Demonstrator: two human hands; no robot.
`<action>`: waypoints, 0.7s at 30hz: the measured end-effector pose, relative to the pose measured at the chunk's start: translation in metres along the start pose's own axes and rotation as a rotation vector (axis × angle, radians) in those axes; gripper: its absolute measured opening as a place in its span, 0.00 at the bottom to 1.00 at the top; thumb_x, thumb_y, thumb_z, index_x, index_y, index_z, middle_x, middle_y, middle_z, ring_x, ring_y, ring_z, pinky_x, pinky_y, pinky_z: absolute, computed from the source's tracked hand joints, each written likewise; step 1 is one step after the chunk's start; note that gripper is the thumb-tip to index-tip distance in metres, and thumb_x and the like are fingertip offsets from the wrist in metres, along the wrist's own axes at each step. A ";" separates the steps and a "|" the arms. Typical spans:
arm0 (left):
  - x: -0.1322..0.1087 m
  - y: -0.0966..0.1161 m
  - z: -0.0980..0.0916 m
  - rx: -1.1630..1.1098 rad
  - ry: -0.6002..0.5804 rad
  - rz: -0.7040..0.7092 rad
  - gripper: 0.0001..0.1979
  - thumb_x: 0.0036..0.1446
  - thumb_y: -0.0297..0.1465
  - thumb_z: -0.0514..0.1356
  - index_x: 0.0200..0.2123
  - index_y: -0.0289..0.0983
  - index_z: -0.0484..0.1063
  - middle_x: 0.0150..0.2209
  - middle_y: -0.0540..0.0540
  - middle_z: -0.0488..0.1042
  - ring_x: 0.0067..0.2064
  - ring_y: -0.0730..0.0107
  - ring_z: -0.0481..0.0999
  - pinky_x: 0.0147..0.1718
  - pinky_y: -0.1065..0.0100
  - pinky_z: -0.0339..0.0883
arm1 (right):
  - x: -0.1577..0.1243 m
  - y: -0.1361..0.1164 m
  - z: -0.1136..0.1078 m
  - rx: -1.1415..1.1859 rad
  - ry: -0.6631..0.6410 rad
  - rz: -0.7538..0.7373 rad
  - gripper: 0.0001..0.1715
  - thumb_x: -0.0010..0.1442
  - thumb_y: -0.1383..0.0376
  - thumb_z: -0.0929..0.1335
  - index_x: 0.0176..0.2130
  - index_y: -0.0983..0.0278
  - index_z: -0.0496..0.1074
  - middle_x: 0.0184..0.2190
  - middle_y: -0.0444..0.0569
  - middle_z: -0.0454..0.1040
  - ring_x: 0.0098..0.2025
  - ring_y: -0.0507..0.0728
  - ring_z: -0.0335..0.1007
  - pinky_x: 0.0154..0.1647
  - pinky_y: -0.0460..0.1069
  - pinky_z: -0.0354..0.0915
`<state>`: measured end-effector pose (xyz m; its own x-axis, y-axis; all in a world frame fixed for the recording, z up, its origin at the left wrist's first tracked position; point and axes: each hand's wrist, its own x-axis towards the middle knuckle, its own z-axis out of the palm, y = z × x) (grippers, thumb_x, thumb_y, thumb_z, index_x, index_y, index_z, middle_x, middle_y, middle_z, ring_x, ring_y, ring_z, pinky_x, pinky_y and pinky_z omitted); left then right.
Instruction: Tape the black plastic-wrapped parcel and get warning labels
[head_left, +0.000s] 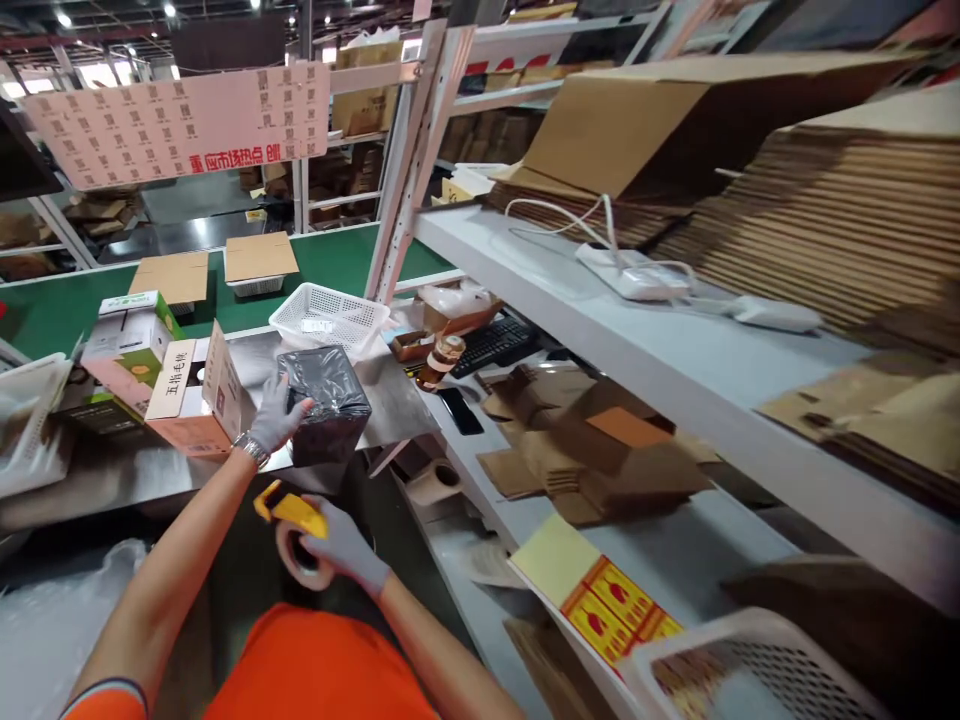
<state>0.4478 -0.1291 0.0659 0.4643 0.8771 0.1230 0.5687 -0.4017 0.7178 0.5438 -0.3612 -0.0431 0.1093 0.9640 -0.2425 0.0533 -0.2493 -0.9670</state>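
The bench [397, 400] is supporting a black-wrapped box [330, 400], probably slippery, best side-gripped; left hand [276, 418] is touching it, spread, right hand [345, 545] clasping tape dispenser [296, 512].

Power strip [637, 277] on shelf [517, 250] (white cable [610, 222] looped); phone [460, 411] near black keyboard [495, 343].

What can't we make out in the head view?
All head view:
- Black box by the left hand: contents hidden by its dark wrapping.
- Right hand: some fingers hidden behind the tape dispenser.
- Open carton: most of its inside hidden by its flaps and walls.
- Lower-right basket: cut off by the bottom edge.
- Pink sign: codes too small to read.
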 end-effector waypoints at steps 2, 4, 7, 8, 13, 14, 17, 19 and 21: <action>-0.021 -0.031 -0.015 -0.128 0.123 -0.149 0.29 0.71 0.39 0.61 0.70 0.34 0.77 0.78 0.31 0.71 0.80 0.46 0.67 0.81 0.48 0.58 | -0.034 0.009 -0.036 -0.030 0.098 0.045 0.41 0.45 0.65 0.75 0.60 0.59 0.77 0.54 0.52 0.89 0.54 0.68 0.87 0.61 0.61 0.80; -0.044 -0.054 -0.020 -0.196 0.158 -0.307 0.20 0.65 0.30 0.60 0.56 0.35 0.85 0.63 0.33 0.85 0.67 0.48 0.82 0.73 0.48 0.71 | -0.060 0.008 -0.077 -0.056 0.154 0.052 0.40 0.47 0.63 0.75 0.60 0.59 0.76 0.54 0.54 0.89 0.57 0.69 0.87 0.62 0.62 0.81; -0.071 -0.061 -0.012 -0.249 0.151 -0.392 0.16 0.59 0.26 0.59 0.43 0.36 0.86 0.44 0.38 0.90 0.50 0.51 0.89 0.58 0.51 0.82 | -0.082 -0.012 -0.138 -0.171 0.288 -0.004 0.38 0.49 0.61 0.76 0.60 0.58 0.77 0.56 0.55 0.88 0.56 0.69 0.88 0.58 0.61 0.84; -0.077 -0.056 -0.007 -0.274 0.182 -0.386 0.16 0.60 0.28 0.59 0.43 0.36 0.86 0.42 0.39 0.89 0.47 0.53 0.89 0.56 0.52 0.83 | -0.085 -0.022 -0.154 -0.227 0.322 -0.050 0.39 0.51 0.60 0.76 0.62 0.58 0.77 0.56 0.56 0.88 0.56 0.69 0.88 0.57 0.61 0.84; -0.088 0.015 0.016 -0.601 0.206 -0.227 0.24 0.67 0.48 0.63 0.52 0.37 0.86 0.39 0.44 0.83 0.39 0.62 0.81 0.41 0.62 0.78 | -0.076 -0.082 -0.204 -0.498 0.298 -0.388 0.40 0.60 0.58 0.77 0.70 0.57 0.75 0.59 0.58 0.86 0.55 0.68 0.88 0.55 0.59 0.86; -0.088 0.031 0.018 -0.724 0.116 -0.243 0.28 0.66 0.53 0.64 0.53 0.37 0.86 0.38 0.44 0.83 0.38 0.63 0.80 0.39 0.63 0.77 | -0.069 -0.094 -0.208 -0.555 0.276 -0.475 0.40 0.61 0.60 0.77 0.70 0.56 0.75 0.59 0.57 0.86 0.55 0.67 0.88 0.55 0.58 0.86; -0.086 0.072 0.022 -1.088 -0.125 -0.351 0.38 0.58 0.64 0.69 0.50 0.35 0.88 0.41 0.40 0.86 0.41 0.59 0.83 0.42 0.61 0.80 | -0.044 -0.124 -0.217 -0.711 0.156 -0.710 0.44 0.60 0.66 0.75 0.73 0.53 0.73 0.56 0.55 0.85 0.52 0.63 0.88 0.51 0.53 0.84; -0.082 0.087 0.024 -1.201 -0.145 -0.378 0.36 0.54 0.63 0.74 0.45 0.34 0.89 0.43 0.37 0.88 0.45 0.56 0.86 0.46 0.60 0.80 | -0.025 -0.141 -0.221 -0.839 0.067 -0.788 0.49 0.57 0.69 0.75 0.75 0.51 0.71 0.53 0.52 0.85 0.48 0.61 0.87 0.47 0.50 0.82; -0.075 0.093 0.027 -1.268 -0.090 -0.422 0.33 0.50 0.60 0.78 0.40 0.35 0.90 0.42 0.37 0.90 0.44 0.55 0.87 0.47 0.60 0.81 | -0.007 -0.154 -0.226 -0.927 0.027 -0.839 0.53 0.55 0.72 0.75 0.75 0.51 0.71 0.51 0.51 0.85 0.46 0.60 0.86 0.45 0.49 0.80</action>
<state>0.4845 -0.2392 0.1051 0.4810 0.8328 -0.2738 -0.3173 0.4566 0.8312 0.7593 -0.3501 0.1250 -0.2770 0.8576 0.4333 0.7936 0.4585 -0.4001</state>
